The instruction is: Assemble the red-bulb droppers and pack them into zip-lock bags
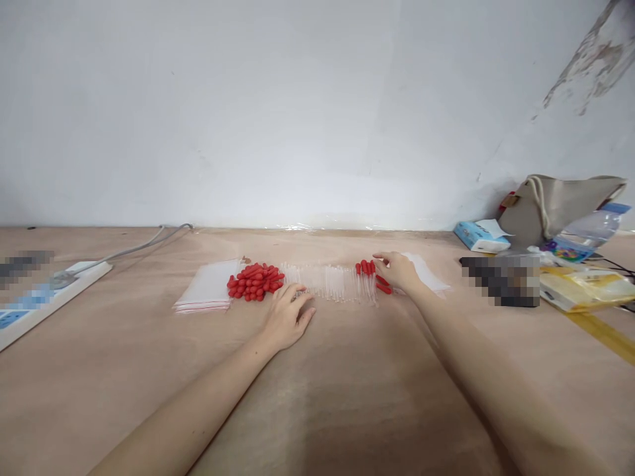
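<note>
My left hand (288,317) rests with fingers apart at the left part of a row of thin clear tubes (335,283), beside a heap of red rubber bulbs (254,280). My right hand (397,270) is at the right end of the row, thumb and index finger closed around the top of a dropper, a clear tube with a red bulb (372,266). Several tubes beside it carry red bulbs (364,267) on their far ends. Under the right hand lie loose red bulbs (383,285). Part of the grip is hidden by the fingers.
Clear zip bags (206,284) are stacked at left, with more bags (427,272) behind my right hand. A power strip (54,297) lies far left. At right are a tissue pack (481,236), a grey bag (560,205), a plastic bottle (592,231) and a yellow packet (588,287).
</note>
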`<control>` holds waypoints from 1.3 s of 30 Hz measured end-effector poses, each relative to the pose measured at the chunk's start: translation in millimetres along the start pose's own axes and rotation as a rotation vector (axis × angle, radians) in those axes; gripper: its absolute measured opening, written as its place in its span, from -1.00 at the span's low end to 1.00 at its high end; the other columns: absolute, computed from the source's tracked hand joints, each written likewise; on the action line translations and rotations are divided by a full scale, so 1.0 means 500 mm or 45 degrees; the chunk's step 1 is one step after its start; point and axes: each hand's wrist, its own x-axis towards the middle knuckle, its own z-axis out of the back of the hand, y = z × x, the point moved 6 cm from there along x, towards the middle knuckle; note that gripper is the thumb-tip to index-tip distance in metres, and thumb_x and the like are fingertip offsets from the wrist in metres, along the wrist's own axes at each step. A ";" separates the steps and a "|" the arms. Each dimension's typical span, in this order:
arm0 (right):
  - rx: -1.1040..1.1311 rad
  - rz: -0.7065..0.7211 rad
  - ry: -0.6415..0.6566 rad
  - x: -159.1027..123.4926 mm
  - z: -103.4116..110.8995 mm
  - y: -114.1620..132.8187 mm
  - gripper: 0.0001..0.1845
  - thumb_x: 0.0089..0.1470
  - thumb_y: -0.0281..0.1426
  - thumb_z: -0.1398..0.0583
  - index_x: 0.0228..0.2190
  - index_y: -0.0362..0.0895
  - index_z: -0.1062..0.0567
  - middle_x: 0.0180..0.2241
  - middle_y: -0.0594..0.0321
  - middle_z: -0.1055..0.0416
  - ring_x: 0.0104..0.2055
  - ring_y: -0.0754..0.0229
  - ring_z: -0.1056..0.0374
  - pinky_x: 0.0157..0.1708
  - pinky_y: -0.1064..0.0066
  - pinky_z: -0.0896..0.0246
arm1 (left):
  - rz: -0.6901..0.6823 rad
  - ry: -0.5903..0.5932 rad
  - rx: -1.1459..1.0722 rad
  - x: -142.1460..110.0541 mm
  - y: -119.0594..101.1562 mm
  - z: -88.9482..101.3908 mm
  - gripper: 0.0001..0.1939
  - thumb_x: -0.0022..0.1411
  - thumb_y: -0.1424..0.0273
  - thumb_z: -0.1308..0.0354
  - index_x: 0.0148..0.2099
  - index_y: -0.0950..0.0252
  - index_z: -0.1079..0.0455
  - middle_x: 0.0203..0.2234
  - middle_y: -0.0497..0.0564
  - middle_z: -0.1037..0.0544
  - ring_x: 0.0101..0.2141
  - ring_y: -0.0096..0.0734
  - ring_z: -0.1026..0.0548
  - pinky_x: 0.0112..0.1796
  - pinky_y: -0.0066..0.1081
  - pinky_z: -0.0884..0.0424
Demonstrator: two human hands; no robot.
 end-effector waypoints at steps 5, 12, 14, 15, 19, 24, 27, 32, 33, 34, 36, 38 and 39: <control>-0.061 -0.115 0.124 -0.024 0.000 -0.029 -0.72 -0.07 -0.19 -0.09 -0.42 -0.09 -0.50 -0.36 0.19 -0.45 -0.33 0.15 -0.33 -0.39 0.38 -0.09 | 0.041 -0.057 0.057 0.001 0.001 0.006 -0.80 0.14 0.35 -0.05 -0.18 0.25 -0.37 -0.20 0.08 -0.38 -0.13 -0.18 -0.27 -0.16 -0.19 -0.20; -0.099 -0.109 0.219 -0.037 -0.016 -0.021 -0.78 -0.12 -0.30 -0.14 -0.36 -0.09 -0.47 -0.36 0.22 -0.46 -0.30 0.14 -0.33 -0.41 0.39 -0.06 | 0.196 -0.149 0.184 0.002 0.016 0.016 -0.83 0.13 0.30 -0.05 -0.28 0.25 -0.40 -0.24 0.09 -0.39 -0.20 -0.16 -0.29 -0.24 -0.19 -0.18; -0.121 -0.110 0.188 -0.037 -0.008 -0.017 -0.76 -0.11 -0.35 -0.12 -0.33 -0.11 -0.46 -0.34 0.18 -0.46 -0.26 0.11 -0.31 -0.36 0.36 -0.04 | 0.236 -0.155 0.247 0.010 0.026 0.020 -0.83 0.11 0.29 -0.06 -0.30 0.25 -0.39 -0.25 0.10 -0.39 -0.20 -0.14 -0.28 -0.25 -0.17 -0.17; -0.147 -0.103 0.146 -0.037 -0.001 -0.014 -0.76 -0.10 -0.36 -0.11 -0.33 -0.11 -0.46 -0.33 0.16 -0.45 -0.24 0.09 -0.30 -0.34 0.34 -0.03 | 0.258 -0.151 0.287 0.017 0.032 0.022 -0.83 0.10 0.29 -0.07 -0.31 0.25 -0.39 -0.25 0.11 -0.39 -0.20 -0.13 -0.28 -0.24 -0.16 -0.17; -0.221 0.054 -0.267 -0.048 0.047 0.022 -0.76 -0.05 -0.37 -0.06 -0.32 -0.14 -0.45 -0.34 0.12 -0.43 -0.21 0.05 -0.25 -0.26 0.27 0.06 | 0.397 -0.122 0.458 0.053 0.064 0.018 -0.79 0.08 0.25 -0.06 -0.34 0.28 -0.40 -0.23 0.16 -0.37 -0.18 -0.04 -0.25 -0.23 -0.12 -0.16; -0.082 0.385 -0.625 -0.110 0.039 0.100 -0.79 0.04 -0.36 -0.04 -0.34 -0.13 -0.44 -0.41 0.16 -0.42 -0.29 0.12 -0.22 -0.28 0.29 0.12 | 0.554 -0.044 0.568 0.087 0.085 -0.003 -0.73 0.03 0.23 -0.06 -0.37 0.34 -0.41 -0.19 0.24 -0.35 -0.13 0.04 -0.22 -0.21 -0.10 -0.17; -0.044 0.621 -0.656 -0.160 0.006 0.150 -0.82 0.06 -0.38 -0.05 -0.34 -0.12 -0.43 -0.41 0.18 -0.41 -0.29 0.14 -0.21 -0.28 0.28 0.14 | 0.614 -0.022 0.604 0.094 0.083 -0.006 -0.73 0.00 0.24 -0.07 -0.37 0.36 -0.42 -0.19 0.27 -0.34 -0.12 0.06 -0.21 -0.22 -0.11 -0.18; -0.032 0.814 -0.591 -0.214 -0.022 0.190 -0.84 0.07 -0.41 -0.04 -0.34 -0.11 -0.41 -0.45 0.22 -0.40 -0.34 0.18 -0.20 -0.29 0.28 0.15 | 0.625 -0.004 0.622 0.103 0.072 -0.009 -0.75 -0.01 0.30 -0.04 -0.42 0.39 -0.44 -0.27 0.29 -0.36 -0.17 0.08 -0.24 -0.24 -0.09 -0.17; -0.032 0.830 -0.577 -0.218 -0.023 0.192 -0.84 0.08 -0.41 -0.04 -0.34 -0.11 -0.41 -0.46 0.22 -0.40 -0.35 0.19 -0.20 -0.30 0.28 0.15 | 0.632 0.001 0.628 0.104 0.073 -0.011 -0.75 -0.02 0.31 -0.05 -0.43 0.39 -0.45 -0.29 0.29 -0.36 -0.18 0.08 -0.24 -0.25 -0.09 -0.17; -0.034 0.836 -0.568 -0.220 -0.023 0.193 -0.84 0.08 -0.41 -0.04 -0.34 -0.11 -0.41 -0.46 0.22 -0.40 -0.36 0.19 -0.19 -0.31 0.28 0.15 | 0.645 0.006 0.633 0.106 0.074 -0.014 -0.75 -0.03 0.31 -0.05 -0.45 0.40 -0.45 -0.30 0.29 -0.37 -0.19 0.09 -0.24 -0.26 -0.10 -0.18; -0.042 0.823 -0.571 -0.219 -0.021 0.190 -0.84 0.08 -0.41 -0.04 -0.32 -0.12 -0.41 -0.45 0.21 -0.40 -0.35 0.18 -0.18 -0.33 0.28 0.15 | 0.676 0.009 0.630 0.109 0.080 -0.017 -0.75 -0.05 0.31 -0.07 -0.48 0.40 -0.45 -0.31 0.29 -0.38 -0.19 0.09 -0.25 -0.26 -0.10 -0.19; -0.047 0.815 -0.570 -0.215 -0.021 0.188 -0.81 0.08 -0.40 -0.04 -0.28 -0.14 -0.40 -0.43 0.18 -0.40 -0.35 0.16 -0.17 -0.35 0.29 0.14 | 0.695 0.001 0.595 0.113 0.083 -0.017 -0.78 -0.06 0.32 -0.09 -0.50 0.39 -0.45 -0.32 0.28 -0.38 -0.19 0.09 -0.25 -0.27 -0.09 -0.20; -0.046 0.818 -0.561 -0.213 -0.022 0.188 -0.80 0.08 -0.41 -0.04 -0.25 -0.15 -0.40 -0.41 0.17 -0.40 -0.34 0.16 -0.16 -0.36 0.29 0.14 | 0.691 -0.012 0.565 0.114 0.083 -0.014 -0.79 -0.05 0.33 -0.09 -0.50 0.38 -0.44 -0.32 0.27 -0.38 -0.19 0.09 -0.26 -0.27 -0.09 -0.21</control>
